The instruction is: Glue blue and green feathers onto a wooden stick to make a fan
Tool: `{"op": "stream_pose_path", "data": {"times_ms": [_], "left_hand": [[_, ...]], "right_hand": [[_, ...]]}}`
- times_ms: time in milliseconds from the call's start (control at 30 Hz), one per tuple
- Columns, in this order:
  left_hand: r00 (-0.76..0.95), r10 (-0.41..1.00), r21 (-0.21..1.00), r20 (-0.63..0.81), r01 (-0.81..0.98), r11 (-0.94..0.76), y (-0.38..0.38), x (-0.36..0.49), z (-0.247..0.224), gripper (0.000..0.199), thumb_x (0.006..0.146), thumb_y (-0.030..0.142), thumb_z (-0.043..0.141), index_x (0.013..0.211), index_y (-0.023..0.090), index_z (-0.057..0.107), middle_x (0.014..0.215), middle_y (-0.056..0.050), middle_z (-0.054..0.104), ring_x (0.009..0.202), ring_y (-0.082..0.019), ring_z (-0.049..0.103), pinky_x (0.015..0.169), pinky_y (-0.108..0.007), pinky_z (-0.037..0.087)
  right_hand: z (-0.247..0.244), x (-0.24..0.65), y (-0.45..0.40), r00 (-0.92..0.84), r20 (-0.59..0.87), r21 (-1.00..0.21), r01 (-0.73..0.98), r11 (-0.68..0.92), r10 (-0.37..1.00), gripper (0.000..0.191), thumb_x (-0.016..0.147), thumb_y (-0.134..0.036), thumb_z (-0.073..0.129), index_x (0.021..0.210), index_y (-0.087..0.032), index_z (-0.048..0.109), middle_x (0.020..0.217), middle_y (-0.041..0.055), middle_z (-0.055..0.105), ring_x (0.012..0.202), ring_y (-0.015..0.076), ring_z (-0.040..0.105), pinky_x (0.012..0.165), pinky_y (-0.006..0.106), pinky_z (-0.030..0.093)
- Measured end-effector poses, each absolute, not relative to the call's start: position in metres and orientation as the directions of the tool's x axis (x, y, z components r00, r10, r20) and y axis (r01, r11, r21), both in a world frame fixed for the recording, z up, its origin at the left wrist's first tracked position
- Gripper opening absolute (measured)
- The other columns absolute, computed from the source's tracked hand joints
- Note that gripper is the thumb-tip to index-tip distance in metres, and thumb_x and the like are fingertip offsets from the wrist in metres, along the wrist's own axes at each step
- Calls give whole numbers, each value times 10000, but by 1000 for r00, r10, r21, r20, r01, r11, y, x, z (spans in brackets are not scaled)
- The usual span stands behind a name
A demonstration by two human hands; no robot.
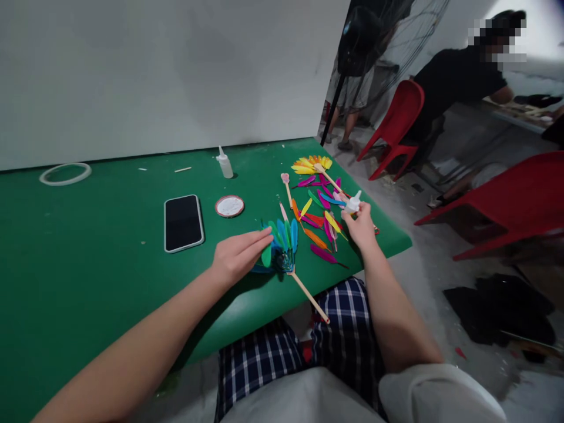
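Note:
A fan of blue and green feathers [288,235] on a wooden stick [311,296] lies at the table's near edge, its stick reaching past the edge. My left hand [240,255] touches the fan's left side, fingers pressed together on a green feather. At the right, my right hand [362,226] is closed around a small white squeeze bottle [353,203] with its nozzle pointing up. Loose feathers in magenta, orange, yellow and other colours [316,238] lie between the hands. Behind them rest a yellow feather fan [308,165] and a short stick with a pink end [286,189].
On the green table [110,235] are a phone [183,223], a round white lid [230,206], a second bottle [225,164] and a clear ring [65,174]. Red chairs [403,111] and a seated person [458,76] are at the right; another person stands behind.

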State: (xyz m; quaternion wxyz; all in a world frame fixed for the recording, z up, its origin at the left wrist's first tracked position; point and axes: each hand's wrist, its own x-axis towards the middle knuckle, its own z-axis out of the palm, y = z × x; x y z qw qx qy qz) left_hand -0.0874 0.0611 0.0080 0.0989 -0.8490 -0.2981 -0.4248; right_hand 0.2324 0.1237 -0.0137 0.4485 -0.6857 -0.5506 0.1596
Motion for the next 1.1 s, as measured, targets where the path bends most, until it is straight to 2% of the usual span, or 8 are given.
{"op": "stream_pose_path", "data": {"times_ms": [133, 267, 433, 533, 600, 767, 933, 1100], "left_hand": [[286, 516, 210, 808, 677, -705, 76, -103, 3, 349, 753, 35, 460, 1052, 168, 583, 1049, -69, 632, 931, -151, 605, 796, -266, 493], [50, 607, 384, 793, 732, -562, 83, -114, 3, 305, 738, 72, 482, 995, 173, 610, 981, -46, 656, 920, -160, 606, 824, -278, 479], [33, 615, 387, 788, 751, -535, 86, -121, 3, 301, 734, 77, 482, 982, 180, 620, 1005, -46, 649, 937, -159, 599, 847, -283, 468], [30, 608, 376, 794, 761, -529, 88, -123, 3, 306, 730, 67, 482, 984, 172, 617, 1025, -59, 641, 956, -160, 590, 854, -295, 466], [19, 616, 379, 787, 772, -509, 88, -125, 3, 308, 735, 72, 475, 991, 174, 612, 1036, -59, 636, 966, -160, 586, 849, -299, 468], [44, 645, 359, 763, 801, -480, 90, -132, 3, 296, 760, 109, 464, 1005, 195, 606, 1072, -50, 621, 993, -171, 573, 866, -321, 450], [-169, 576, 460, 800, 789, -407, 92, -138, 5, 253, 774, 172, 505, 1002, 191, 613, 995, -60, 647, 906, -174, 598, 796, -299, 455], [-363, 635, 680, 682, 634, -368, 88, -125, 22, 198, 770, 264, 534, 915, 183, 642, 806, -39, 664, 659, -126, 593, 604, -247, 440]], "right_hand": [[-19, 234, 125, 324, 236, -700, 710, -71, 916, 521, 640, -321, 600, 1066, -69, 434, 1204, 253, 453, 1204, 338, 335, 1008, 527, 114], [-14, 240, 115, 309, 221, -640, 761, -101, 925, 688, 614, -376, 632, 1162, -30, 401, 1336, 257, 293, 1295, 359, 90, 1019, 519, 108], [9, 216, 43, 423, 438, -613, 786, -81, 793, 512, 770, -455, 456, 1168, -134, 441, 1122, 130, 544, 1055, 236, 492, 897, 387, 371], [15, 177, -12, -21, 107, -511, 857, 73, 994, 372, 740, -513, 482, 914, -207, 605, 750, 36, 633, 681, 163, 585, 657, 281, 448], [13, 155, -35, -212, -99, -421, 894, 152, 972, 467, 667, -520, 571, 1027, -223, 586, 789, 41, 653, 657, 176, 598, 585, 264, 439], [6, 146, -46, -250, -228, -430, 893, 133, 941, 462, 776, -231, 464, 1234, -165, 451, 843, 90, 667, 675, 188, 622, 574, 269, 455], [16, 162, -39, -100, -281, -901, 369, -227, 954, 386, 808, -390, 419, 1095, -166, 548, 611, 5, 571, 497, 112, 553, 469, 231, 459], [9, 152, -36, -213, -347, -927, -69, -369, 913, 323, 790, -395, 478, 1006, -166, 549, 506, -57, 474, 373, 40, 425, 343, 143, 322]]}}
